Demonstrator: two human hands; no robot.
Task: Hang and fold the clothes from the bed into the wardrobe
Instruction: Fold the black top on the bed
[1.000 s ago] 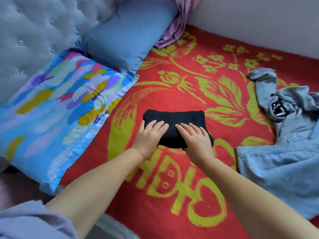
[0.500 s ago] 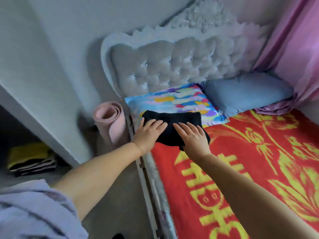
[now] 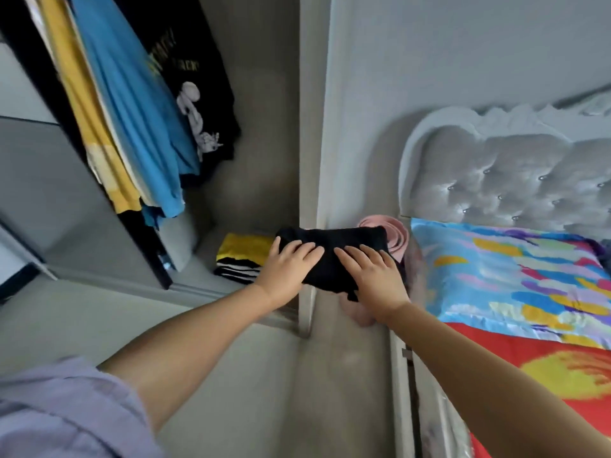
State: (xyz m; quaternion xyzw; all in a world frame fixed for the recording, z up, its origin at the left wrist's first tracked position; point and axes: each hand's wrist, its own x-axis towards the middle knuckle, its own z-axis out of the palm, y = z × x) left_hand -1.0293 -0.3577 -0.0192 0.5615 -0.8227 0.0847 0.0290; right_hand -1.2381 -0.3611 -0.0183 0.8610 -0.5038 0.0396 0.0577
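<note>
Hung clothes (image 3: 132, 104): yellow, blue and black tops on the wardrobe rail, far left, hems low over the shelf space.
Wardrobe (image 3: 258, 160): open, grey inner wall showing; frame edge upright between shelf and bed side.
Stack (image 3: 243, 256): folded yellow piece on striped black-and-white ones, on the wardrobe floor, just left of the carried item.
Left hand (image 3: 287, 272): fingers spread flat over the top of the fold, thumb hidden underneath; carries its left half.
Black fold (image 3: 334, 256): task's thing, a compact folded garment, held in the air between both hands, level with the wardrobe frame edge, not yet on the stack.
Right hand (image 3: 372, 276): fingers flat on top, thumb out of sight below; carries the right half, a loose corner of cloth hanging under it.
Pink roll (image 3: 393, 233): rolled mat upright behind the fold, between wardrobe and bed.
Pillow (image 3: 509, 272): multicoloured, on the bed at right, under the tufted headboard (image 3: 515, 180).
Step, as judged: carrying the fold to the stack.
Risk 1: fold opening in transit, likely from the hanging corner dragging or a slack hold.
Risk 2: right edge catching the frame edge, since the fold straddles it.
Risk 3: stack toppling or skewing if set down off-centre.
Risk 4: hems of the hung clothes brushed and pulled on the way in.
</note>
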